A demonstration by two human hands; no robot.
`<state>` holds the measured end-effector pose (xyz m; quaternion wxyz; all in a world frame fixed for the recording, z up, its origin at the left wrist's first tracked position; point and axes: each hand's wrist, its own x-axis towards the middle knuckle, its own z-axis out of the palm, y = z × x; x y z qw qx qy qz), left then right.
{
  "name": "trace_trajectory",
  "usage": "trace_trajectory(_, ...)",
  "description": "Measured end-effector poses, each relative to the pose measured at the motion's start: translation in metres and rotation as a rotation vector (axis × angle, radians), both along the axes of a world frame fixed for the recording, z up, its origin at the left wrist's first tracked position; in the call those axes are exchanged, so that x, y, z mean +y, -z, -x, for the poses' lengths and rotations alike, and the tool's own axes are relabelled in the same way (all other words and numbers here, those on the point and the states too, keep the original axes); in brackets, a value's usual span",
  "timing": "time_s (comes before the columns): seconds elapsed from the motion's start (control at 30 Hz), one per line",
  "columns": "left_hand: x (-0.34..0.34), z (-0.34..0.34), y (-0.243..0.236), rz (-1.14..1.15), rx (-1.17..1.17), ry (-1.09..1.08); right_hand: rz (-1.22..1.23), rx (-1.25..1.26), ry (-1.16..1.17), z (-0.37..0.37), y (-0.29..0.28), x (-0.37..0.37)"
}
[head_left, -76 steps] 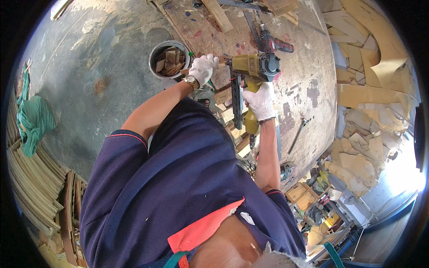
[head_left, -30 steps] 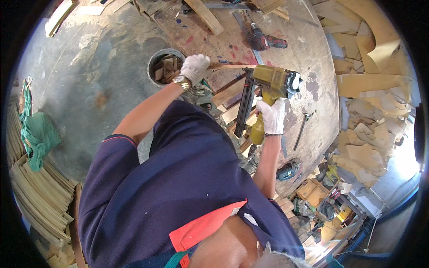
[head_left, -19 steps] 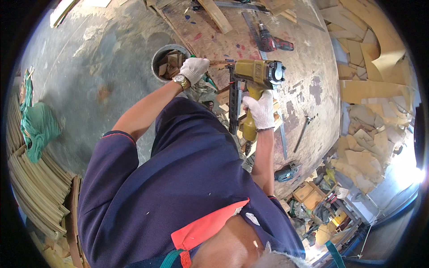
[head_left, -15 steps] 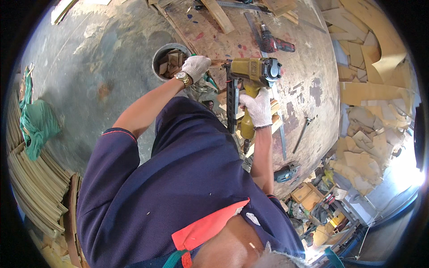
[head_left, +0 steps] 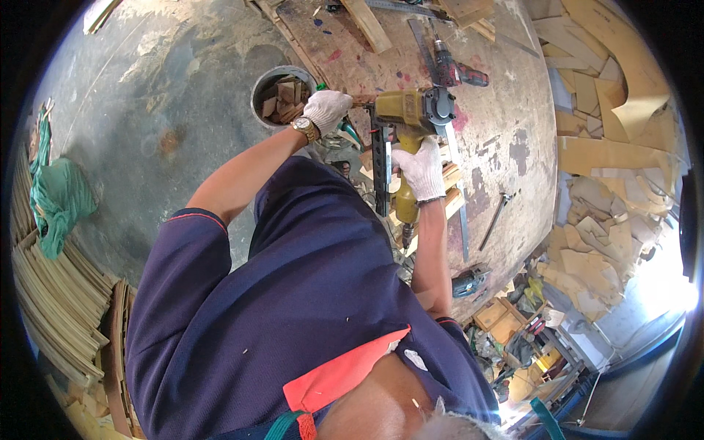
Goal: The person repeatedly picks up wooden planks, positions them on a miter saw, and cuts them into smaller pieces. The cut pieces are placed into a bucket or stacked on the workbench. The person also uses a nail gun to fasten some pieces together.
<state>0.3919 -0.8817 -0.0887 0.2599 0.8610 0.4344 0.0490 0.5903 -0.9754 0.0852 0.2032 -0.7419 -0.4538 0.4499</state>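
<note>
My right hand point(head_left: 423, 170), in a white knit glove, is wrapped round the handle of a yellow pneumatic nail gun point(head_left: 400, 108). The gun lies level over the workbench, its black magazine point(head_left: 380, 172) running down toward my body and its nose pointing left. Close to that nose, at the bench's left edge, my gloved left hand point(head_left: 327, 115) is closed. What its fingers grip is hidden; a brownish wooden piece shows between this hand and the nose.
A bucket of wood offcuts point(head_left: 254, 103) stands left of my left hand. On the workbench point(head_left: 502, 158) lie a red-and-black drill point(head_left: 451, 70), a metal rod tool point(head_left: 496, 220), a jigsaw-like tool point(head_left: 469, 281) and wooden strips point(head_left: 367, 26). Cut sheets point(head_left: 601, 220) pile up beyond the right edge.
My left hand has shifted slightly to the right. The nail gun has come up a little and sits marginally lefter in view, still in my right hand.
</note>
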Motion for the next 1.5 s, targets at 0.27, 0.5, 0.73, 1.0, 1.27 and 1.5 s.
trace_trajectory(0.27, -0.005, -0.001, 0.003, -0.040, -0.022, -0.017, 0.003, -0.170, -0.080, 0.009, -0.004, 0.008)
trace_trajectory(0.5, -0.001, 0.004, -0.004, 0.015, -0.109, -0.043, -0.081, 0.096, 0.221, -0.010, -0.033, -0.031)
trace_trajectory(0.73, -0.001, 0.015, -0.005, 1.000, -0.499, -0.148, -0.179, 0.104, 0.650, -0.064, -0.056, -0.108)
trace_trajectory(1.0, -0.053, 0.001, -0.035, 1.324, -0.707, -0.160, -0.342, 0.033, 1.026, -0.151, -0.037, -0.212)
trace_trajectory(1.27, -0.102, -0.073, -0.060, 0.366, 0.014, -0.170, -0.315, 0.070, 1.178, -0.209, -0.004, -0.289)
trace_trajectory(1.5, -0.122, -0.124, -0.063, -0.147, 0.272, -0.024, -0.324, -0.184, 1.208, -0.251, 0.046, -0.313)
